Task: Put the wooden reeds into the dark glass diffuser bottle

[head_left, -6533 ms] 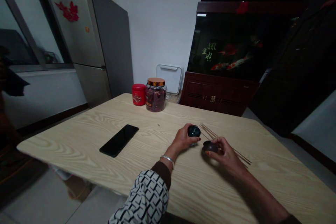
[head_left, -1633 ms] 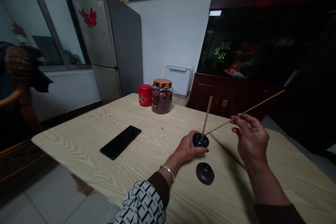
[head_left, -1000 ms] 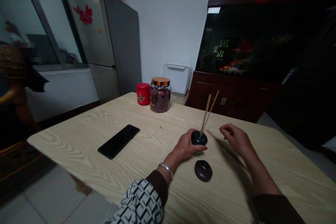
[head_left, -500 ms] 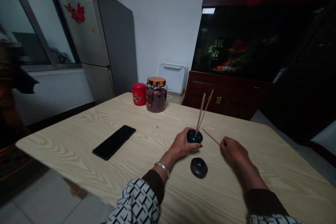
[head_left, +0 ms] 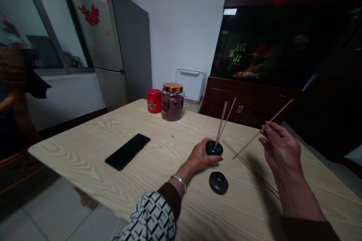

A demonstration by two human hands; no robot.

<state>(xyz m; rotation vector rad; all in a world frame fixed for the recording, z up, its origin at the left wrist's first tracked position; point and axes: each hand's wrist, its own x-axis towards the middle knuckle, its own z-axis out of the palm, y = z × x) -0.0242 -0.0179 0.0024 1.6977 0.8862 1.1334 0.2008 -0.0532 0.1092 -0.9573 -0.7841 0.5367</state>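
Note:
My left hand (head_left: 200,155) is wrapped round a small dark glass bottle (head_left: 214,148) standing on the table, with several thin reed sticks (head_left: 222,122) leaning out of its neck. Raised over the table on the right, my right hand (head_left: 280,147) pinches one reed stick (head_left: 278,115), which slants with its low end toward the bottle. Under that hand, loose reed sticks (head_left: 256,172) lie on the tabletop. A round dark brown cap (head_left: 218,183) with a hollow in its middle rests just in front of the bottle.
On the wooden table (head_left: 93,150) a black phone (head_left: 128,151) lies at left. A red canister (head_left: 154,101) and a jar with a copper-coloured lid (head_left: 172,102) stand at the back edge. Behind are a fridge (head_left: 131,45) and a fish tank (head_left: 254,45). A person (head_left: 19,75) is at far left.
My right hand has risen from the tabletop with a reed stick in its fingers, uncovering the loose sticks below. My left hand keeps its hold on the bottle. The view has shifted slightly.

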